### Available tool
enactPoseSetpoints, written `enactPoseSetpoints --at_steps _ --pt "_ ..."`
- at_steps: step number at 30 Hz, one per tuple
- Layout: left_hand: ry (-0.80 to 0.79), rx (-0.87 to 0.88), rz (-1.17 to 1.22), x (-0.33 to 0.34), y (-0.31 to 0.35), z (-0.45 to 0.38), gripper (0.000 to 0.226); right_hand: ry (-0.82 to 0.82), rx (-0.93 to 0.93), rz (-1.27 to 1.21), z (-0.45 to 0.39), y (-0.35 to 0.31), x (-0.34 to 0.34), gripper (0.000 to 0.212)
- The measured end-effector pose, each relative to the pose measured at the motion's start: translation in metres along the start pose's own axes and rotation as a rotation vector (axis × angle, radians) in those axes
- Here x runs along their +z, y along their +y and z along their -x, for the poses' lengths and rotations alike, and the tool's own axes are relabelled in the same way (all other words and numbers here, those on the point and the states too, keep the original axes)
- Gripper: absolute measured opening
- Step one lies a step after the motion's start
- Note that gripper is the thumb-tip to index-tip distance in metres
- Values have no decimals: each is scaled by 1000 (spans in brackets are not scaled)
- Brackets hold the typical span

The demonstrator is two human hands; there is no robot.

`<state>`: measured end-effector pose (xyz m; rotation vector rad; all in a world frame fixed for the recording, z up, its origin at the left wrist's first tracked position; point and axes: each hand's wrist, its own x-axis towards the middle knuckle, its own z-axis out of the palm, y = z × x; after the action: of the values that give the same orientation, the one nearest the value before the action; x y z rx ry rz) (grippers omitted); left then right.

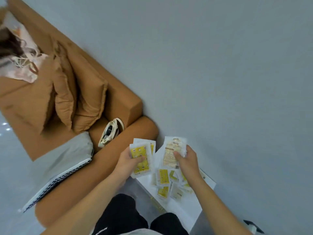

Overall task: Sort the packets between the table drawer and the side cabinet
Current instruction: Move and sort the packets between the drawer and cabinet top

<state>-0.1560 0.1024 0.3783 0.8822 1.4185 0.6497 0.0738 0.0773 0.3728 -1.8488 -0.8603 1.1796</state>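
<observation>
Two hands, each gripping packets: left hand (pixel 126 160) curled round a fanned yellow stack (pixel 141 157), count unclear as they overlap; right hand (pixel 185 160) pinching one pale packet (pixel 172 152). Loose packets (pixel 166 182), roughly seven, lie on the white bench (pixel 183 211), partly hidden by the right wrist. Print illegible.
</observation>
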Motion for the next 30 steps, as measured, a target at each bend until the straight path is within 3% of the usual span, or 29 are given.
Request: enactPoseSetpoints --at_steps 5,12,23,30 --pt "142 51 67 -19 25 83 38 -145 -86 57 55 -22 -25 23" --pt "333 89 200 -35 -1 185 36 -391 -253 133 94 -44 -11 27" --pt "726 72 404 -137 -73 320 38 -833 -363 194 202 -64 133 26" --pt "882 62 509 -217 -129 381 37 -988 -362 209 280 -68 238 25"
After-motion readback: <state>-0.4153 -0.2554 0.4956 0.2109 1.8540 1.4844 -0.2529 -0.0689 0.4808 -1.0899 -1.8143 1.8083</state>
